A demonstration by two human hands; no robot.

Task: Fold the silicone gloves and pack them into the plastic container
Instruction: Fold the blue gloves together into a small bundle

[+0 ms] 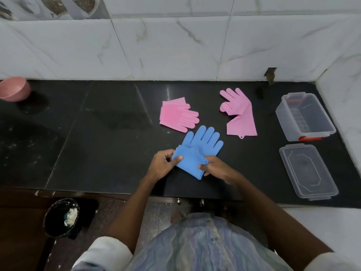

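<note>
Head view, blue glove near the worktop's front edge, fingers pointing toward the back wall, left hand and right hand pinching its folded cuff.

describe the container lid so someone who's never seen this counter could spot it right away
Start at the black countertop and go to its right end by the tiled side wall. Two clear plastic pieces lie there: the deep plastic container with red latches at the back, and the lid in front of it, nearer the counter edge. The lid is the shallow, flat one.
</note>
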